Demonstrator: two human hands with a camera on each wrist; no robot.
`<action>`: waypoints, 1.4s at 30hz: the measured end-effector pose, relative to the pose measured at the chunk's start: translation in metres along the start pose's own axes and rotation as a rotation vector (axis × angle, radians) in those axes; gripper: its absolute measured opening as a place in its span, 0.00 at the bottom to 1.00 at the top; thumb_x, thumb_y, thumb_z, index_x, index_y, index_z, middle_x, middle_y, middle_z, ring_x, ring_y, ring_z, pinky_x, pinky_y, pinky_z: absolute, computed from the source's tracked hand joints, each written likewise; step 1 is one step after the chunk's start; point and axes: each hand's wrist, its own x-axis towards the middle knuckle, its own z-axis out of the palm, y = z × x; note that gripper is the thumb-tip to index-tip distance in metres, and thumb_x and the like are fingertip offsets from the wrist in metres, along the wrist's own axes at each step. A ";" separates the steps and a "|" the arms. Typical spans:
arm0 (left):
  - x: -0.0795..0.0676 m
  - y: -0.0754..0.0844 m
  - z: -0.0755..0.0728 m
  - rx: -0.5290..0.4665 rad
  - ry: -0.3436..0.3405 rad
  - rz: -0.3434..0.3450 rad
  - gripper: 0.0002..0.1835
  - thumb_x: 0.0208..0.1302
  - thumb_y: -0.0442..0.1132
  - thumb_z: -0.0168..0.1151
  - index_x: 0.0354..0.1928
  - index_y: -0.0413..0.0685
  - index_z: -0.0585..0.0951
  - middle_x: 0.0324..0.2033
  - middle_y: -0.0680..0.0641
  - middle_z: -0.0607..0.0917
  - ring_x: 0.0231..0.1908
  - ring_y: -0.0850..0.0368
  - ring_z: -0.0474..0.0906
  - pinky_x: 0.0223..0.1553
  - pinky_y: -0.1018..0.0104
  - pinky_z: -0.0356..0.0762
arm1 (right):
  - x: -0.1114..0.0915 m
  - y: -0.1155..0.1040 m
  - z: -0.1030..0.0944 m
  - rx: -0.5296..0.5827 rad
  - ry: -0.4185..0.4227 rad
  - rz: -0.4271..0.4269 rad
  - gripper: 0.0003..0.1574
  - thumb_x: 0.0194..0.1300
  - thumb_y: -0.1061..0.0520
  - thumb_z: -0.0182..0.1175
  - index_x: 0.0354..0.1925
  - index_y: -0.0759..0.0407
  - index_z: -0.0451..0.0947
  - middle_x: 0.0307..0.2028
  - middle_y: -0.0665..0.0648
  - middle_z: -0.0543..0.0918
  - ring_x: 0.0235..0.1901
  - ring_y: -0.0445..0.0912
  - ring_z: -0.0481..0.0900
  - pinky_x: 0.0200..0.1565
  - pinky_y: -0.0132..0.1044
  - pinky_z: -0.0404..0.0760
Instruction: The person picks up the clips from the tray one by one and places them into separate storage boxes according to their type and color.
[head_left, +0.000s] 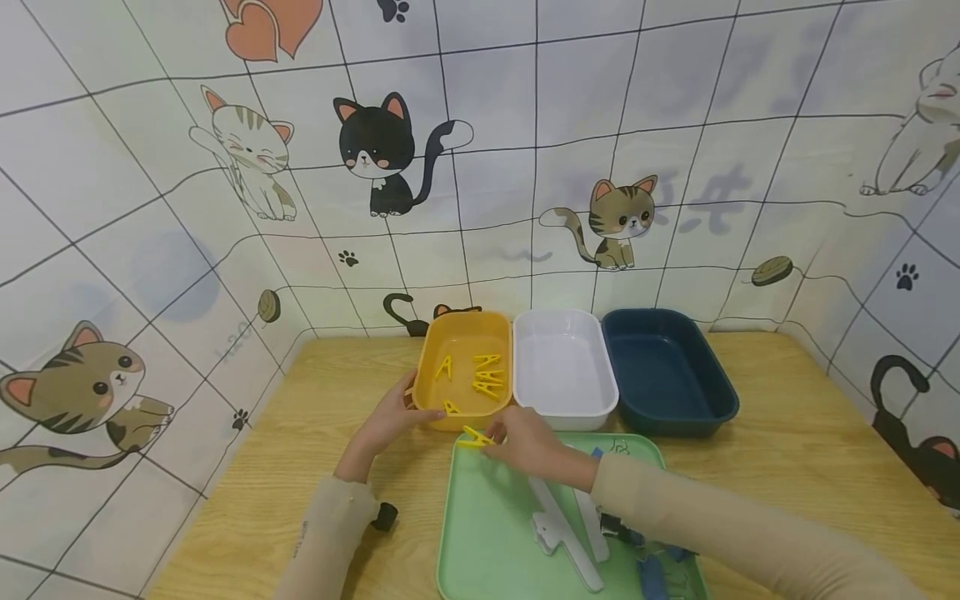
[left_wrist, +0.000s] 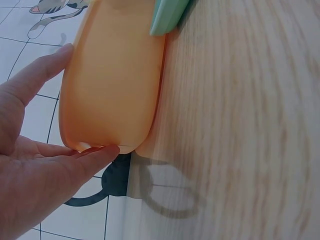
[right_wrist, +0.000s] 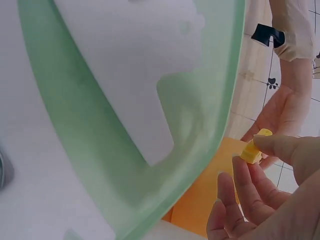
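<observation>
My right hand (head_left: 525, 437) pinches a yellow clothespin (head_left: 474, 437) between thumb and fingers, above the far left edge of a green tray (head_left: 480, 542). In the right wrist view the clothespin (right_wrist: 252, 150) shows end-on at the fingertips. My left hand (head_left: 393, 417) holds the near left corner of a yellow bin (head_left: 450, 422), thumb at the front rim and fingers along the left side. Seen from the left wrist, those fingers touch the bin's outer wall (left_wrist: 115, 80). Several yellow clothespins (head_left: 487, 377) lie inside the bin.
A white bin (head_left: 564, 362) and a dark blue bin (head_left: 667, 367) stand right of the yellow one, against the tiled-pattern wall (head_left: 495, 183). The tray carries long white plastic pieces (head_left: 566, 542) and blue items (head_left: 652, 575), partly hidden under my right sleeve. Wooden tabletop (head_left: 262, 500) surrounds them.
</observation>
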 end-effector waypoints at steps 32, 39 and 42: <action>0.002 -0.001 -0.005 0.022 -0.037 0.026 0.50 0.61 0.39 0.73 0.78 0.46 0.53 0.76 0.40 0.58 0.71 0.35 0.62 0.69 0.39 0.65 | 0.038 -0.011 -0.037 -0.057 0.061 0.047 0.13 0.60 0.54 0.73 0.39 0.60 0.86 0.30 0.51 0.85 0.29 0.42 0.79 0.30 0.32 0.80; 0.002 -0.003 -0.006 0.054 -0.046 0.103 0.50 0.61 0.40 0.73 0.78 0.45 0.53 0.75 0.38 0.59 0.71 0.37 0.62 0.70 0.41 0.64 | 0.048 -0.011 -0.042 -0.043 0.052 0.099 0.13 0.62 0.54 0.72 0.41 0.60 0.85 0.31 0.51 0.84 0.31 0.43 0.79 0.31 0.31 0.80; 0.002 -0.005 -0.005 0.073 -0.053 0.139 0.50 0.61 0.40 0.73 0.78 0.45 0.52 0.75 0.36 0.60 0.70 0.37 0.64 0.69 0.42 0.65 | 0.052 -0.010 -0.043 -0.061 0.058 0.098 0.13 0.62 0.54 0.72 0.42 0.60 0.86 0.32 0.52 0.85 0.31 0.42 0.79 0.30 0.31 0.79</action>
